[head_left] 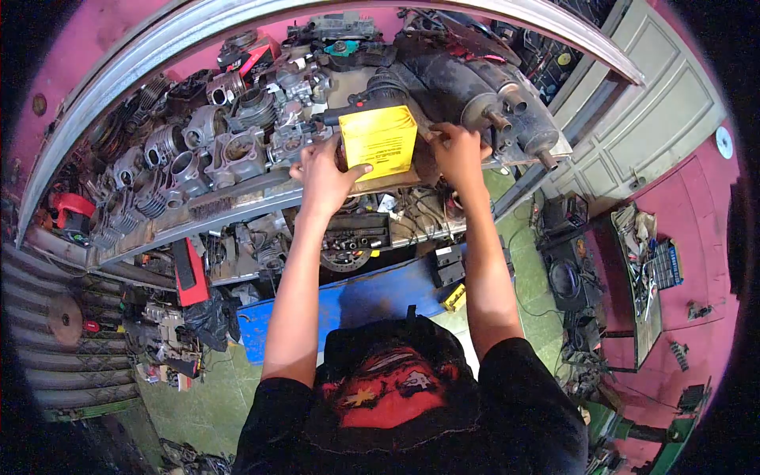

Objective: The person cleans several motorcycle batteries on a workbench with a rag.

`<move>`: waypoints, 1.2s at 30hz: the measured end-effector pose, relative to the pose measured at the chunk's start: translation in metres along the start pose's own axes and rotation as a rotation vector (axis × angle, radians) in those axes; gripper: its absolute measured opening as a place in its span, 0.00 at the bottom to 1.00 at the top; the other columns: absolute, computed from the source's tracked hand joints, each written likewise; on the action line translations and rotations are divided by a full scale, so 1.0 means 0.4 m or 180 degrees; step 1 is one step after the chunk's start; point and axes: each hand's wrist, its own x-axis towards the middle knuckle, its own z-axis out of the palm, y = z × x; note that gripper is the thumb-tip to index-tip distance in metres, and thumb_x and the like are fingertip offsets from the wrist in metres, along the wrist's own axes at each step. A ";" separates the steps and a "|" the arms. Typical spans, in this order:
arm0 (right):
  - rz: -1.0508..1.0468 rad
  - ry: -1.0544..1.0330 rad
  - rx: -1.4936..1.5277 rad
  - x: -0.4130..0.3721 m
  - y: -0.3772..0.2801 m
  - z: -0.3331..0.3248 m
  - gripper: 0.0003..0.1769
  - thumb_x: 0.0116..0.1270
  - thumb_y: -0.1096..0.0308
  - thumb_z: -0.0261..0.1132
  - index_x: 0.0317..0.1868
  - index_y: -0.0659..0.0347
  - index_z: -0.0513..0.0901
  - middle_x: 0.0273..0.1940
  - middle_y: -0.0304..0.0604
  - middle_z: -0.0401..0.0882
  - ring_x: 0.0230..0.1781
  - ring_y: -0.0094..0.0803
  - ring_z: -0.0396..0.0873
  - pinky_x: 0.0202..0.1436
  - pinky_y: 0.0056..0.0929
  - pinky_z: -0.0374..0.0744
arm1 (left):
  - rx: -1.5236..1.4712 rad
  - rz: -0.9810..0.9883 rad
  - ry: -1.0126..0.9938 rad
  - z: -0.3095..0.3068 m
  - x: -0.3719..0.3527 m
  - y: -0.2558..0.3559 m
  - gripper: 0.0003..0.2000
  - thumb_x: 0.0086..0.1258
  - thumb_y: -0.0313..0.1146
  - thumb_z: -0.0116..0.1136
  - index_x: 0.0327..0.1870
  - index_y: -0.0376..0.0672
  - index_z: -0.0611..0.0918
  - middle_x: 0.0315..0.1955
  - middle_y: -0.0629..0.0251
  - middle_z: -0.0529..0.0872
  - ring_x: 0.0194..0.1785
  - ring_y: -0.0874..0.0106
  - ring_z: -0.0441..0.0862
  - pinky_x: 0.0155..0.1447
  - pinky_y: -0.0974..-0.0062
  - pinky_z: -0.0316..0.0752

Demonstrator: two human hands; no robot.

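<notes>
A yellow box (380, 144) with dark printed text stands at the shelf's front edge. My left hand (326, 170) is closed on its lower left side, thumb across the printed face. Just right of the box, my right hand (459, 154) has its fingers bent together beside a dark brownish piece. What those fingers hold, if anything, is hidden. Behind the box lies a black ribbed hose-like part (385, 87). Dark exhaust mufflers (475, 99) rest close beyond my right hand.
Metal engine cylinders (188, 170) crowd the shelf's left half. Below are a lower shelf with a parts tray (356, 233) and a blue surface (356, 297). A red-and-black case (188, 271) is at the left; a cluttered side table (645, 289) stands right, near a pale door (641, 95).
</notes>
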 end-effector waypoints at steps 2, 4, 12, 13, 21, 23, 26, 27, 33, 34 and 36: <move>0.0010 -0.1263 0.0494 0.019 -0.026 -0.080 0.24 0.64 0.56 0.77 0.62 0.44 0.89 0.57 0.50 0.89 0.68 0.48 0.76 0.68 0.59 0.64 | 0.0243 -0.0089 -0.0048 -0.035 -0.002 0.023 0.40 0.51 0.49 0.85 0.69 0.51 0.83 0.56 0.58 0.89 0.66 0.55 0.73 0.68 0.46 0.56; -0.0351 -0.1473 0.0663 0.030 -0.019 -0.096 0.33 0.60 0.57 0.80 0.67 0.46 0.85 0.55 0.52 0.89 0.65 0.47 0.78 0.70 0.58 0.64 | 0.0328 0.0104 0.0019 -0.069 0.001 0.038 0.40 0.50 0.49 0.85 0.68 0.50 0.83 0.56 0.59 0.89 0.66 0.55 0.74 0.66 0.46 0.56; -0.1052 -0.1538 0.1157 0.109 -0.051 -0.047 0.49 0.45 0.56 0.86 0.71 0.59 0.80 0.54 0.56 0.88 0.60 0.58 0.82 0.69 0.54 0.70 | 0.0241 0.0337 -0.0219 -0.072 0.070 0.020 0.42 0.48 0.50 0.85 0.67 0.41 0.82 0.58 0.53 0.88 0.67 0.53 0.75 0.69 0.44 0.55; -0.1128 -0.1522 0.1001 0.105 -0.059 -0.066 0.49 0.44 0.57 0.86 0.70 0.59 0.81 0.52 0.56 0.88 0.60 0.56 0.82 0.70 0.53 0.69 | 0.0263 0.0410 -0.0223 -0.078 0.069 0.021 0.41 0.47 0.48 0.86 0.64 0.39 0.83 0.57 0.51 0.87 0.68 0.55 0.75 0.70 0.46 0.55; -0.1710 0.0025 0.0566 0.007 -0.073 -0.038 0.27 0.49 0.73 0.73 0.53 0.65 0.85 0.46 0.51 0.86 0.60 0.52 0.76 0.72 0.61 0.61 | 0.0443 0.0974 0.0665 -0.060 0.014 0.048 0.31 0.48 0.34 0.82 0.58 0.47 0.86 0.51 0.60 0.89 0.68 0.60 0.75 0.71 0.49 0.54; -0.1700 0.0133 0.0526 -0.029 -0.066 -0.021 0.28 0.49 0.74 0.73 0.55 0.66 0.84 0.48 0.50 0.85 0.62 0.52 0.75 0.73 0.61 0.61 | 0.0401 0.1102 0.0787 -0.039 0.004 0.033 0.31 0.48 0.33 0.82 0.59 0.47 0.86 0.50 0.60 0.89 0.68 0.61 0.75 0.72 0.49 0.53; -0.1668 0.0133 0.0457 -0.087 -0.061 -0.020 0.32 0.50 0.76 0.71 0.60 0.66 0.80 0.52 0.49 0.83 0.65 0.51 0.73 0.75 0.61 0.59 | 0.0559 0.1167 0.0822 -0.027 -0.037 0.017 0.30 0.53 0.28 0.77 0.61 0.47 0.84 0.53 0.63 0.90 0.68 0.62 0.75 0.72 0.48 0.53; -0.1672 0.0134 0.0398 -0.104 -0.060 -0.016 0.35 0.49 0.76 0.71 0.62 0.65 0.79 0.52 0.49 0.83 0.64 0.51 0.74 0.75 0.60 0.59 | 0.0598 0.1254 0.0817 -0.022 -0.052 0.010 0.30 0.54 0.26 0.75 0.62 0.46 0.84 0.56 0.64 0.89 0.69 0.62 0.75 0.72 0.48 0.53; -0.1509 -0.0399 -0.0041 -0.187 -0.045 -0.005 0.42 0.51 0.80 0.67 0.71 0.66 0.70 0.67 0.48 0.79 0.68 0.51 0.70 0.77 0.58 0.57 | 0.1077 0.1108 0.0220 -0.005 -0.123 -0.006 0.44 0.55 0.23 0.75 0.78 0.46 0.70 0.77 0.65 0.76 0.77 0.59 0.69 0.77 0.46 0.50; -0.1510 -0.0421 -0.0036 -0.194 -0.045 -0.004 0.42 0.51 0.80 0.67 0.71 0.66 0.70 0.67 0.48 0.79 0.68 0.51 0.70 0.77 0.58 0.57 | 0.1078 0.1090 0.0206 -0.007 -0.132 -0.003 0.44 0.55 0.23 0.75 0.78 0.46 0.70 0.77 0.65 0.76 0.77 0.59 0.69 0.77 0.46 0.50; -0.1505 -0.0358 -0.0015 -0.204 -0.046 -0.003 0.43 0.52 0.80 0.67 0.73 0.67 0.68 0.68 0.49 0.78 0.68 0.53 0.70 0.76 0.59 0.57 | 0.0979 0.1001 0.0127 -0.009 -0.143 0.005 0.46 0.55 0.24 0.76 0.79 0.43 0.68 0.79 0.62 0.73 0.78 0.57 0.66 0.78 0.45 0.50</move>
